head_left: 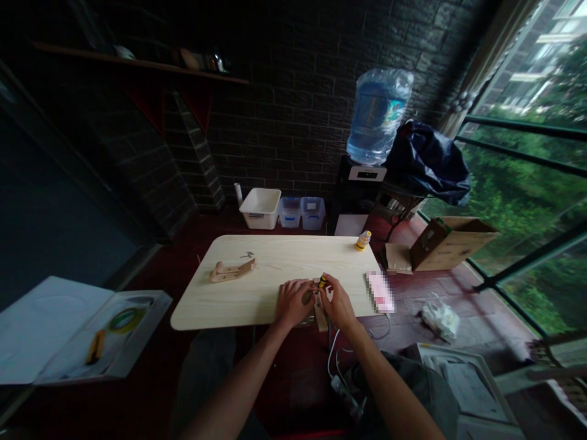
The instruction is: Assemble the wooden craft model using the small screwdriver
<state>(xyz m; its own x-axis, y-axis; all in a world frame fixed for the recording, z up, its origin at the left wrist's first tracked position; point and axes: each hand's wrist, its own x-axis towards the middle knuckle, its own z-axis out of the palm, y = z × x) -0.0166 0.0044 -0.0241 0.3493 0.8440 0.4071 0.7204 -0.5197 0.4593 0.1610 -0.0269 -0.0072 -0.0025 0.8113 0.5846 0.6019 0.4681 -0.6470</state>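
At the table's near edge, my right hand (338, 304) is closed around a short yellow-and-black screwdriver (323, 282); its tip is hidden. Below it a narrow wooden piece (320, 316) with holes sticks out past the edge. My left hand (293, 299) presses and grips the wooden parts from the left, its fingers reaching close to the screwdriver. What lies under the palm cannot be made out. Farther left on the table rests a curved wooden assembly (232, 271) with holes. Behind it are a few small dark metal pieces (247, 255), too small to name.
The pale wooden table (279, 256) carries a yellow-capped bottle (362, 241) and a pink, blurred-out object (380, 292) at its right end. A white cable (334, 354) hangs beside my right arm. An open white box (137, 342) stands left; a cardboard box (452, 244) stands right.
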